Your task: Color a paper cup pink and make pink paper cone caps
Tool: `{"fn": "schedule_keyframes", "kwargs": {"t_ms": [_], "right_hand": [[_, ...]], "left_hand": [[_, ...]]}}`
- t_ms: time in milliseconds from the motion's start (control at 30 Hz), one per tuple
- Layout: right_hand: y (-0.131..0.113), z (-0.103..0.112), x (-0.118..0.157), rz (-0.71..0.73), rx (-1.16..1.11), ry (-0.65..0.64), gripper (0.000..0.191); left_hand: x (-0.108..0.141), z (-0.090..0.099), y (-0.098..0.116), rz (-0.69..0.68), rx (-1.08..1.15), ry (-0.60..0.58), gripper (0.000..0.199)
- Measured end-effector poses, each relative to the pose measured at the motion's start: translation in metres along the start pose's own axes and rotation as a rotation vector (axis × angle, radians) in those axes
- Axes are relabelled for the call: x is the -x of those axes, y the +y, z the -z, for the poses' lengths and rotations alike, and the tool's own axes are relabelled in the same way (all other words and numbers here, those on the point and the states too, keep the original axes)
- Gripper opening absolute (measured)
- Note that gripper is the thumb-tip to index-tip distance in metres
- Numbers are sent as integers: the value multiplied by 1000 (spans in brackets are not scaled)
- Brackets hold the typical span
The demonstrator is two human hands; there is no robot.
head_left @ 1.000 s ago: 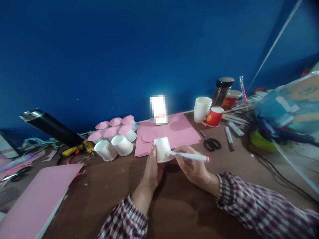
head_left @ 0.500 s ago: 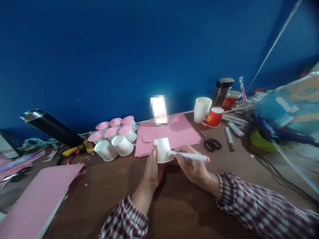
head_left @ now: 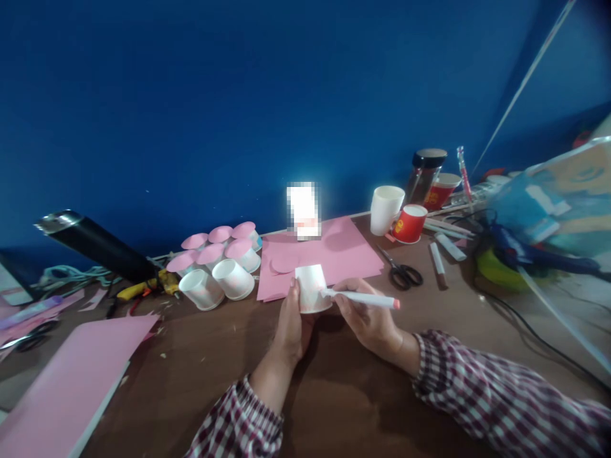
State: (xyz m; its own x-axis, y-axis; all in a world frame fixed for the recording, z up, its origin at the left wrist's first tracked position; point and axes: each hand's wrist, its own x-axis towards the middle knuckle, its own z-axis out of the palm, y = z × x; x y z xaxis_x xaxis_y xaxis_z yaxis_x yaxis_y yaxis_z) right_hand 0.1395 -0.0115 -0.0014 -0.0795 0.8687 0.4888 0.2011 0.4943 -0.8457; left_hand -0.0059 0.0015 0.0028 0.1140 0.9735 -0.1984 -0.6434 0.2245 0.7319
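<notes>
In the middle of the head view my left hand (head_left: 289,324) is closed around the side of a white paper cup (head_left: 311,287). Faint pinkish marks show on the cup's wall. My right hand (head_left: 370,324) pinches a white marker pen (head_left: 365,299) with a pinkish-red end pointing right. Its tip is at the right side of the cup and seems to touch it. Behind the cup lie pink paper sheets (head_left: 329,254), with a cut pink paper disc (head_left: 285,259) on top.
At left stand two white cups (head_left: 201,291) and several cups topped with pink discs (head_left: 196,242). Scissors (head_left: 405,275), a red cup (head_left: 410,224) and a white cup (head_left: 387,210) are at right. A black flask (head_left: 95,245) leans at far left, near pink paper (head_left: 81,381).
The whole view has shifted very slightly. Both hands, the cup and the marker keep nearly the same positions, with the marker tip still at the cup's wall.
</notes>
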Motion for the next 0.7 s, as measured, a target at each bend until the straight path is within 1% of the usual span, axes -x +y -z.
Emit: {"fn": "schedule_keyframes", "kwargs": {"t_ms": [100,233,533,700], "right_hand": [[1,-1,0,1,-12,8,10],[0,0,0,-1,1,-2,9],[0,0,0,-4,19,8,8],[-2,0,0,1,11,4,8]], "left_hand": [[-1,1,-1,1,4,2,51],[-1,1,-1,5,6,-23,52],[0,1,-1,-6,6,-3,52],[-1,3,-3,-17,-14,-20,49]]}}
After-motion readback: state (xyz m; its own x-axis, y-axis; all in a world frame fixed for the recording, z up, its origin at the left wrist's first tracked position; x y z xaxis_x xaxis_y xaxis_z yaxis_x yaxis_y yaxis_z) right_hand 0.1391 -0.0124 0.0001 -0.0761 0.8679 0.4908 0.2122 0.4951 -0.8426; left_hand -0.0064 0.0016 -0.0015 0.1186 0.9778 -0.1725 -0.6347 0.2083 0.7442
